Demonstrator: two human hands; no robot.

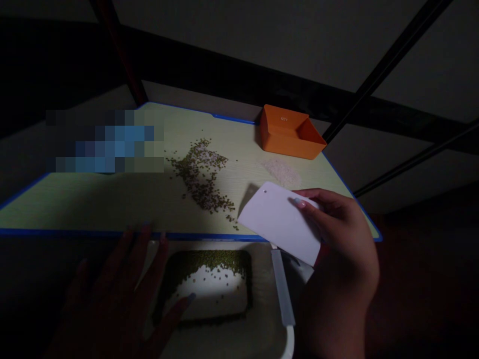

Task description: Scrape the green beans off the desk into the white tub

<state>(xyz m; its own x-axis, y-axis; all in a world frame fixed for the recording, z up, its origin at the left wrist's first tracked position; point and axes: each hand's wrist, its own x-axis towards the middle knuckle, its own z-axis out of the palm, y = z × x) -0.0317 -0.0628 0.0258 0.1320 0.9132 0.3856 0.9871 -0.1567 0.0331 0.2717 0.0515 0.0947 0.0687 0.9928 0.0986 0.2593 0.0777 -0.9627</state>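
Note:
My right hand (342, 234) grips a white plastic scraper card (280, 222), held tilted over the near right part of a pale table (112, 199). My left hand (123, 289) is in shadow below the table's near edge, fingers spread, holding the side of a white tray (262, 319) that has green beans (205, 262) around its inside. A scatter of green beans mixed with pale grains (202, 172) lies on the table left of the card. A small heap of pale grains (282, 172) lies just beyond the card.
An orange open box (290, 132) stands at the far right of the table. The table has a blue rim (112, 233). Dark metal bars (392, 55) cross behind it. A blurred patch covers the table's left part.

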